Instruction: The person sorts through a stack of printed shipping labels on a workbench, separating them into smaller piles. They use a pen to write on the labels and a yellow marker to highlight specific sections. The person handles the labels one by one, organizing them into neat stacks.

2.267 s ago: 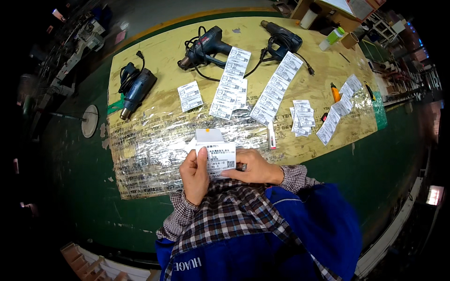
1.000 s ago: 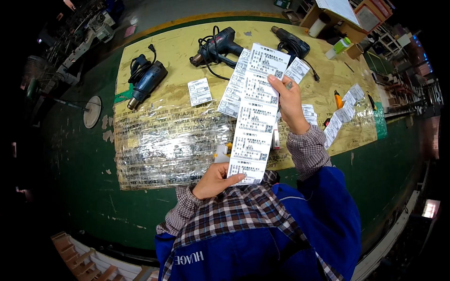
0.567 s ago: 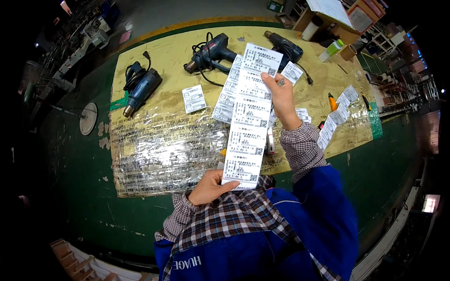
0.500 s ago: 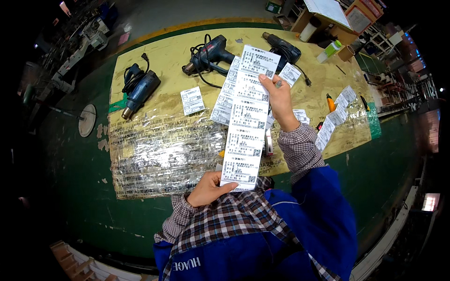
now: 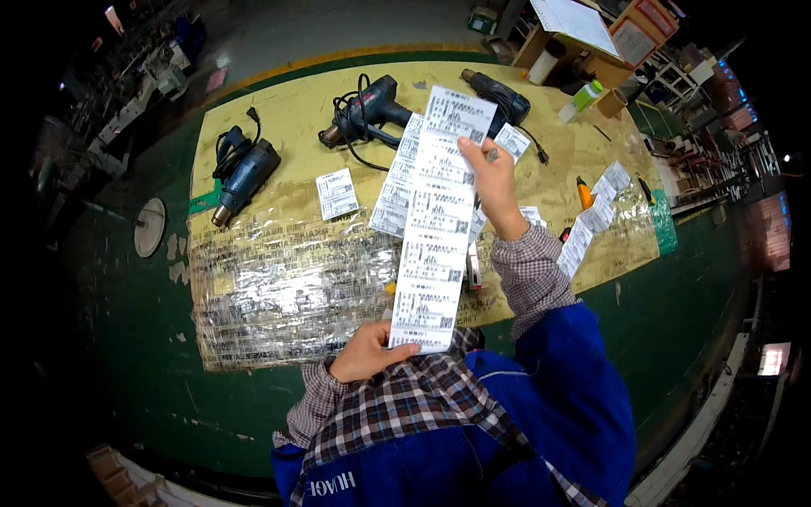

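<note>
A long strip of white printed labels (image 5: 435, 228) is stretched upright between my two hands above the table. My left hand (image 5: 369, 353) pinches its lower end, thumb on top, close to my body. Farther up, my right hand (image 5: 492, 182) grips the strip's right edge, and a thin grey object, perhaps a pen, shows between its fingers. Behind the strip, more label sheets (image 5: 391, 198) lie on the table, partly hidden by it. A single label sheet (image 5: 337, 193) rests to their left.
Three heat guns (image 5: 246, 173) with cords lie along the far part of the yellow table (image 5: 287, 110). Clear wrapping film (image 5: 279, 287) covers its near left part. On the right are a folded label strip (image 5: 593, 221), an orange-handled tool (image 5: 585, 194) and a green-capped bottle (image 5: 581, 101).
Both hands have shifted slightly left and down in the picture with the label strip still held between them. The whole table scene has slid left a little too.
</note>
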`<state>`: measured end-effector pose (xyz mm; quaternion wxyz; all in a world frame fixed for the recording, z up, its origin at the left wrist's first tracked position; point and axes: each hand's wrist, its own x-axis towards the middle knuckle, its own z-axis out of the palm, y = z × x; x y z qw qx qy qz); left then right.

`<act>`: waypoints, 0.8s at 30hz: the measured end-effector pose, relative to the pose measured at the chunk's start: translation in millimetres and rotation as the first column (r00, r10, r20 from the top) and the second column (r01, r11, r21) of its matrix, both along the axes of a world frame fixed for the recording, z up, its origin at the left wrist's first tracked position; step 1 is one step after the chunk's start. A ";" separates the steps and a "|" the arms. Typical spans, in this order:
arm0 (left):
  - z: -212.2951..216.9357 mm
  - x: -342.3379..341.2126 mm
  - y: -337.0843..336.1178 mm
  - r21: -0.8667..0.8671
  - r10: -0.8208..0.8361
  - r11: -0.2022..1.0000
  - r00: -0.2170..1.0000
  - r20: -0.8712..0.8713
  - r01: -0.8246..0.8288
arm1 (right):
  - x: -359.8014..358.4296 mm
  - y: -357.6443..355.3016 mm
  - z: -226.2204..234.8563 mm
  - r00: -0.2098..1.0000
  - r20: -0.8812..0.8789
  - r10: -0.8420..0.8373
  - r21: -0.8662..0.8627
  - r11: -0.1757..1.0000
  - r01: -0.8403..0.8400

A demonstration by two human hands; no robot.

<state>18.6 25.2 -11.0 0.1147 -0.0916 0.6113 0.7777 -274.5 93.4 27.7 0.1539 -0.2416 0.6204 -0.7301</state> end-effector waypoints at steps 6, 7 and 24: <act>-2.0 1.4 0.7 -0.055 0.055 0.997 0.998 0.022 -0.054 | -43.9 -1.8 1.9 0.992 0.018 -0.127 -0.003 0.992 0.127; -2.3 0.6 -0.3 -0.031 0.070 0.997 0.998 -0.003 -0.070 | -54.6 -3.8 1.3 0.990 0.019 -0.136 -0.081 0.987 0.138; 5.9 5.7 -22.8 -0.048 0.199 0.978 0.977 -0.080 -0.204 | -123.7 9.4 7.1 0.956 0.015 -0.294 -0.137 0.946 0.293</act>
